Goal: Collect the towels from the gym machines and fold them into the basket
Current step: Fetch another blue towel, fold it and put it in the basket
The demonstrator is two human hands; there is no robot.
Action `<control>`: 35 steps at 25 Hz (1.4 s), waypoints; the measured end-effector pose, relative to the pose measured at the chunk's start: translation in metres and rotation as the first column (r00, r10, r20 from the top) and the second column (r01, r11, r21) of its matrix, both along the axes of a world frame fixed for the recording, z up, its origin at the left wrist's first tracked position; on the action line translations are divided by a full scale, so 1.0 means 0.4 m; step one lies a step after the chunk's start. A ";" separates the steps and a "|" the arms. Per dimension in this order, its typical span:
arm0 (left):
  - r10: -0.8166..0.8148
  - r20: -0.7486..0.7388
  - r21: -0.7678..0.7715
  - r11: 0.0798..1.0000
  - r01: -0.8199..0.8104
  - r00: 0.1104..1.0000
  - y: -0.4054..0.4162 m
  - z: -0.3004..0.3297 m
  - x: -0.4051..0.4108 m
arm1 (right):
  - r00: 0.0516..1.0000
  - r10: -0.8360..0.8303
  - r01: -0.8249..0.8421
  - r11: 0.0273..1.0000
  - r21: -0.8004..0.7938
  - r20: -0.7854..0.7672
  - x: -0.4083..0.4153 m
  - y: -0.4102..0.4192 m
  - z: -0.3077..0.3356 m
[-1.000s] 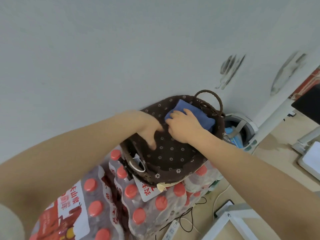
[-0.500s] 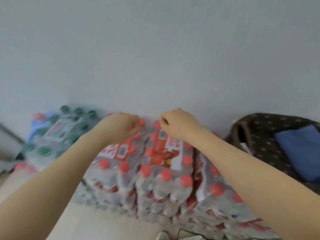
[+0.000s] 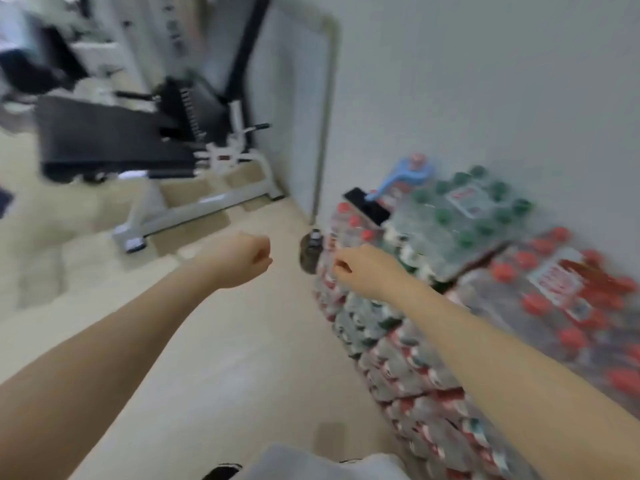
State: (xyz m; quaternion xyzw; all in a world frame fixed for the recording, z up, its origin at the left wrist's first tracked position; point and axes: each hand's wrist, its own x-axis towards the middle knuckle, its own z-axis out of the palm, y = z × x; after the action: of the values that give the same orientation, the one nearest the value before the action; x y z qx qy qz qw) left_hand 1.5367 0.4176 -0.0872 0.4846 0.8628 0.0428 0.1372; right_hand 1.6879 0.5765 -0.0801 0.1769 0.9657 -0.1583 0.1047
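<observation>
Both arms reach forward in a blurred head view. My left hand hangs over the beige floor, curled into a loose fist with nothing in it. My right hand is also closed and holds nothing, in front of the stacked water packs. A black and white gym machine stands at the upper left, some way beyond my hands. I see no towel on it. The basket and the blue towel are out of view.
Shrink-wrapped packs of bottles with red caps and green caps are stacked along the grey wall on the right. A black phone lies on one pack. A dark bottle stands on the floor beside the stack. Beige floor stretches toward the machine.
My hands left the blue towel in the basket and pulled back closed. My view has swung left, away from the basket, past the water packs, toward the gym machine.
</observation>
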 end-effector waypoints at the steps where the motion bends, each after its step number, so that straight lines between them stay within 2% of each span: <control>1: 0.111 0.015 0.010 0.994 -0.111 0.994 -0.081 -0.008 -0.051 | 0.998 0.061 -0.061 0.998 -0.020 -0.003 -0.081 -0.049 -0.015; 3: 0.275 0.048 0.041 0.960 -0.277 0.960 -0.225 -0.013 -0.141 | 0.991 0.136 -0.135 0.985 -0.106 0.008 -0.235 -0.152 -0.032; 7: 0.440 0.055 0.020 0.897 -0.441 0.897 -0.428 -0.042 -0.300 | 0.982 0.182 -0.145 0.902 -0.407 0.053 -0.492 -0.329 -0.062; 9: 0.530 0.072 0.014 0.847 -0.532 0.845 -0.530 -0.063 -0.391 | 0.973 0.221 -0.165 0.861 -0.480 0.062 -0.627 -0.413 -0.082; 14: 0.694 0.123 0.010 0.714 -0.700 0.710 -0.715 -0.104 -0.671 | 0.938 0.336 -0.248 0.820 -0.516 0.084 -1.000 -0.551 -0.119; 20: 0.821 0.176 0.014 0.550 -0.835 0.543 -0.908 -0.075 -1.026 | 0.906 0.413 -0.285 0.754 -0.592 0.090 -1.491 -0.748 -0.091; 25: 0.879 0.203 0.040 0.433 -0.900 0.432 -1.106 -0.059 -1.216 | 0.853 0.509 -0.355 0.725 -0.590 0.112 -1.762 -0.969 -0.093; 29: 0.893 0.188 0.011 0.415 -0.910 0.410 -1.306 -0.087 -1.380 | 0.834 0.544 -0.391 0.705 -0.592 0.097 -1.933 -1.160 -0.121; 35: 0.853 0.200 0.005 0.492 -0.871 0.483 -1.678 -0.111 -1.724 | 0.908 0.415 -0.308 0.763 -0.569 0.065 -2.224 -1.498 -0.162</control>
State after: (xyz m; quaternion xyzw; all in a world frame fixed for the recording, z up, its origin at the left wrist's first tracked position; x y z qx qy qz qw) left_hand 0.8469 -0.2537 -0.1317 -0.0126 0.9705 0.1924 0.1447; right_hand 0.7982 -0.0229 -0.1448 -0.0364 0.8814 -0.3862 0.2695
